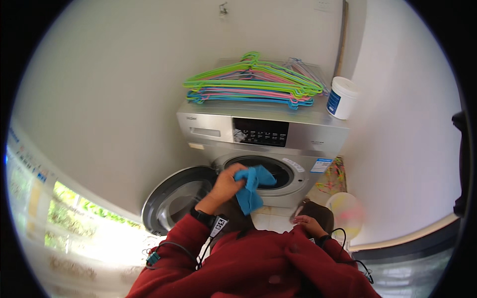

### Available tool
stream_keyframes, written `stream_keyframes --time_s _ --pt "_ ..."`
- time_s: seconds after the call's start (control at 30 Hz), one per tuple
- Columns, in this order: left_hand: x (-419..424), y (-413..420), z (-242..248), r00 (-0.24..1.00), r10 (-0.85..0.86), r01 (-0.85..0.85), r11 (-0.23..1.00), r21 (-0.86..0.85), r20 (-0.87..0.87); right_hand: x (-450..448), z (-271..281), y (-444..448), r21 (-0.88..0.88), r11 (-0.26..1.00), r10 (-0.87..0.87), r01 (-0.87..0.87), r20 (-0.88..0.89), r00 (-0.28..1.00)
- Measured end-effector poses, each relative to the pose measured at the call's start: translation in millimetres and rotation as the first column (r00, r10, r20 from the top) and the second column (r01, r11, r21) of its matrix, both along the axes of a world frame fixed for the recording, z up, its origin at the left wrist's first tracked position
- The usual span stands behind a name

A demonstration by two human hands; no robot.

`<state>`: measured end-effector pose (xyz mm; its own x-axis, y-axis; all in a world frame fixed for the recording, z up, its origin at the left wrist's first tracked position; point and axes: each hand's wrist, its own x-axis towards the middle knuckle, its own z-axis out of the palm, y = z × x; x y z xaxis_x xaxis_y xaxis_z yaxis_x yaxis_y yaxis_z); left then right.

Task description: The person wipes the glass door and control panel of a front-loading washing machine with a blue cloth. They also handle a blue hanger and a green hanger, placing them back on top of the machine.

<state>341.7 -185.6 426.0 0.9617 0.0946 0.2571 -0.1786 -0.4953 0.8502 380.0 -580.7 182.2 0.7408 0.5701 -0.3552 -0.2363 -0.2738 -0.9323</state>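
Observation:
My left hand [226,186] grips a blue cloth [249,199], which hangs in folds in front of the washing machine's drum opening [281,177]. The silver front-loading Haier washing machine [316,139] faces me with its round door [179,203] swung out to the left. Much of the drum mouth is hidden behind the cloth and hand, and its inside is dark. Low on the right, my right hand [309,225] rests by my knee and the hem of my red top. Its fingers are partly curled, and whether they hold anything is unclear.
Stacked clothes hangers [253,83] in green, pink and blue lie on the machine's top, beside a white lidded tub [342,98]. Tangled colourful strands [332,177] and a pale round object [346,216] are on the right. Walls stand close on both sides.

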Motion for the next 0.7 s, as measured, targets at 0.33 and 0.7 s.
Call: stream_keyframes --time_s 0.33,0.7 --pt "75.0 139.4 55.7 0.557 0.562 -0.647 0.755 -0.106 0.611 -2.7 52.6 11.7 -0.366 0.922 0.199 -0.127 0.166 0.966" --pt "89.7 -28.5 -51.5 0.844 -0.333 0.269 0.941 0.206 0.42 73.8 363.3 137.4 -0.331 0.927 0.348 -0.178 0.577 0.738"
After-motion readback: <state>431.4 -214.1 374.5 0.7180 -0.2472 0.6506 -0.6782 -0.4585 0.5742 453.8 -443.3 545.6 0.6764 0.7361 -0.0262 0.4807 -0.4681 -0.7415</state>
